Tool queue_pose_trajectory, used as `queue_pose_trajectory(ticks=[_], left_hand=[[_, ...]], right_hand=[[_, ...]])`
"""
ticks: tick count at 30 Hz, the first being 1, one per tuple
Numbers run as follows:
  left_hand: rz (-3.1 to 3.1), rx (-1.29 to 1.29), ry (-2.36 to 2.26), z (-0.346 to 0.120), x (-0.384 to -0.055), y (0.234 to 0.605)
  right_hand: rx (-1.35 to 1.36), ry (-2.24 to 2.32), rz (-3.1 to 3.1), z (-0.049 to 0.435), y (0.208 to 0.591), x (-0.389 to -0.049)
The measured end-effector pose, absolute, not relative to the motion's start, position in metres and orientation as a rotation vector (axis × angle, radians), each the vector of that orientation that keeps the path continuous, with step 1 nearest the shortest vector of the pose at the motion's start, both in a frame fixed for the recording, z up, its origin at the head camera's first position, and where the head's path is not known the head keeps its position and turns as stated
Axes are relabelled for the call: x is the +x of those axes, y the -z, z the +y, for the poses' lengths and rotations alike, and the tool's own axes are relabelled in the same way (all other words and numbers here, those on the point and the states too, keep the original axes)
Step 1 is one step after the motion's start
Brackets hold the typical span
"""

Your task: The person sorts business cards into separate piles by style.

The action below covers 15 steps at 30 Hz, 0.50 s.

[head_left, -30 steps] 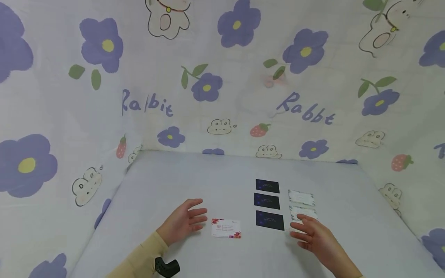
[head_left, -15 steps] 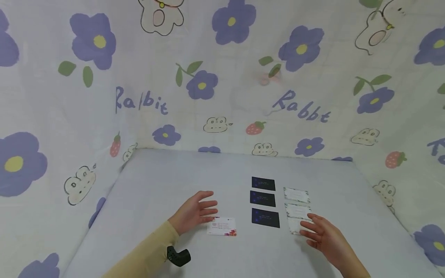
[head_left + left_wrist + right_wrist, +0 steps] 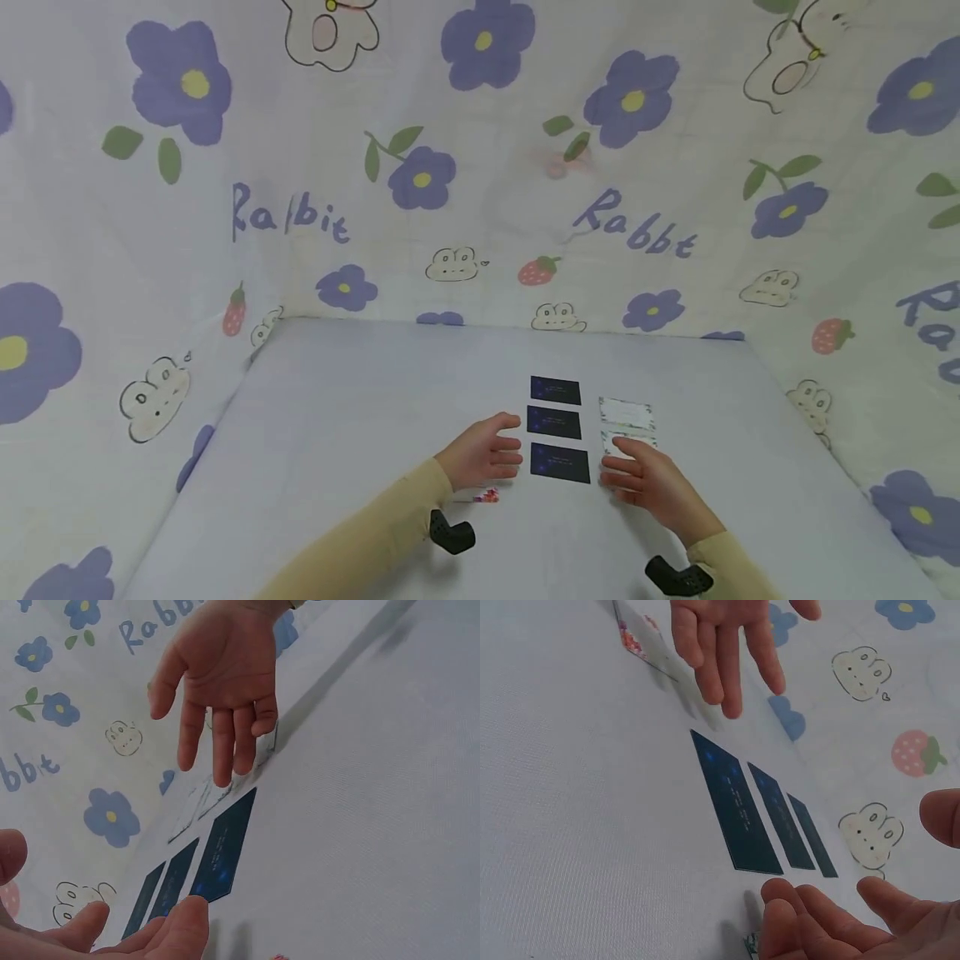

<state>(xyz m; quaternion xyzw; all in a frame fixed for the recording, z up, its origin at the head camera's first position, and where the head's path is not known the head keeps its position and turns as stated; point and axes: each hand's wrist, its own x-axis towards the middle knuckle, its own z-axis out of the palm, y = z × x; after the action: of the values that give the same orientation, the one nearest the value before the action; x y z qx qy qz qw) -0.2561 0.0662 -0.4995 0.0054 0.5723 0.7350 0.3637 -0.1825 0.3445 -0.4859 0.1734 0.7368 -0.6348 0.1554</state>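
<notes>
My left hand hovers left of the dark cards with its fingers spread and relaxed, holding nothing. Beneath it lies a white card with red flowers, mostly hidden by the hand and sleeve. Three dark blue cards, the nearest one included, form a column on the table between my hands. On the right, my right hand hangs over a column of white cards with leafy edges, covering the nearer ones. Its fingers are loosely bent and grip nothing. In the right wrist view the dark cards lie between both hands.
A white cloth covers the table. Behind it and at both sides hang white curtains printed with purple flowers, rabbits and strawberries. A black device sits at the left wrist, and another at the right.
My left hand has moved right, over the red-flowered card and up to the dark cards. My right hand has come slightly left over the leafy cards. The head view has shifted a little.
</notes>
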Motion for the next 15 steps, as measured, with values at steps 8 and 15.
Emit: queue_pose_trajectory(ticks=[8, 15], left_hand=[[1.494, -0.057, -1.892, 0.085, -0.259, 0.508], [1.475, -0.028, -1.878, 0.095, -0.262, 0.514]], right_hand=[[0.513, 1.812, 2.126, 0.341, 0.492, -0.187], [0.539, 1.831, 2.11, 0.336, 0.495, -0.19]])
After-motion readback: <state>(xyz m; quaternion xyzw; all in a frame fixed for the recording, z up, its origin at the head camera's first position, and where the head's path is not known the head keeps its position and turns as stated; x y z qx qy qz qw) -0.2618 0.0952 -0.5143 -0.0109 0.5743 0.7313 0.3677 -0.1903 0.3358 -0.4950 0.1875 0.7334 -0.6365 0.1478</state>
